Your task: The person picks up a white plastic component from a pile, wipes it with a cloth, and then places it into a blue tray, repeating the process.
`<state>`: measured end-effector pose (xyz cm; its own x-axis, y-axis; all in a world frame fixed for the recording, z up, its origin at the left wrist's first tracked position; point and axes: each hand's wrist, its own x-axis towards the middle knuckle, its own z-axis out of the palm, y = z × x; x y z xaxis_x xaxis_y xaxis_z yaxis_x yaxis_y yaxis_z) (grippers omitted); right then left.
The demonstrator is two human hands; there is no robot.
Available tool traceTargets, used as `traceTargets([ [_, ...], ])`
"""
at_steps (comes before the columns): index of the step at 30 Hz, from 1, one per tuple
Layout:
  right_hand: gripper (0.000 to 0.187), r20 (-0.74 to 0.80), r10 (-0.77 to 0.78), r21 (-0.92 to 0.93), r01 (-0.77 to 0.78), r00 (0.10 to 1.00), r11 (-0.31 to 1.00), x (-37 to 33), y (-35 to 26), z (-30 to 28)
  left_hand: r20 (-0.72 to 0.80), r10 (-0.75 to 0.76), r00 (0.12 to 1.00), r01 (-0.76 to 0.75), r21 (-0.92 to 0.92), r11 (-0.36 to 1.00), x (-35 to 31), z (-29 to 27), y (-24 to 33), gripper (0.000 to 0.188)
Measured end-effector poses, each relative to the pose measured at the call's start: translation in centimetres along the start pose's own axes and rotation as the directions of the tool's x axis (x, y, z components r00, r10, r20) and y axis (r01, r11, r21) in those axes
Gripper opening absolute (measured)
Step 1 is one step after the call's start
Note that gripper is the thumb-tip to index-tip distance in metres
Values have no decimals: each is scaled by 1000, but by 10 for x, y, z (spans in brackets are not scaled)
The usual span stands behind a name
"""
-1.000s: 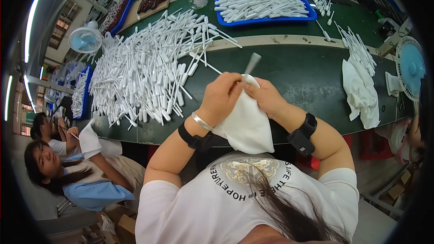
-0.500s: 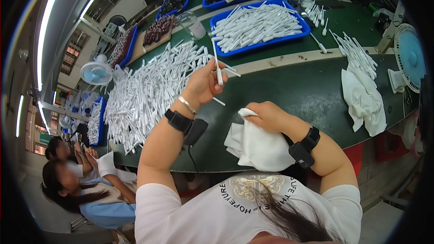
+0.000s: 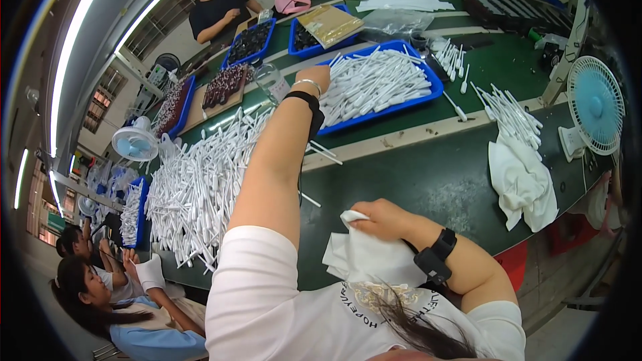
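Note:
My left arm is stretched forward over the green worktable. The left hand is at the left rim of a blue tray heaped with slim white rods, each with one thicker end. Its fingers are turned away from view, so what they hold, if anything, is hidden. Close to my body, the right hand is closed on a bunched white cloth at the table's near edge. A large loose pile of similar white rods spreads on the table left of my left forearm.
At the right lie a small bundle of white rods, another white cloth and a fan. A clear jar stands beside the blue tray. Trays of dark parts sit farther back. Co-workers sit at left; another person is across the table.
My left hand, which held a white rod upright above the table, has reached forward to the blue tray. The right hand stays low with the cloth. The view has shifted slightly.

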<state>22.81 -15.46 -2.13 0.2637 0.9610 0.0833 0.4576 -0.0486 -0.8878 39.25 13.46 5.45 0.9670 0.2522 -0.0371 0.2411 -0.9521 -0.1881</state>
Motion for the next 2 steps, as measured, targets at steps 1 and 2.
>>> traceTargets([
  [1,21,0,3,-3,-3,1000,1000,-1,0,-1,25,6,1000,-7,42,999,7,3,0,41],
  [2,22,3,12,2,-12,1000,1000,-4,2,1,60,12,998,-17,81,997,9,9,2,46],
])
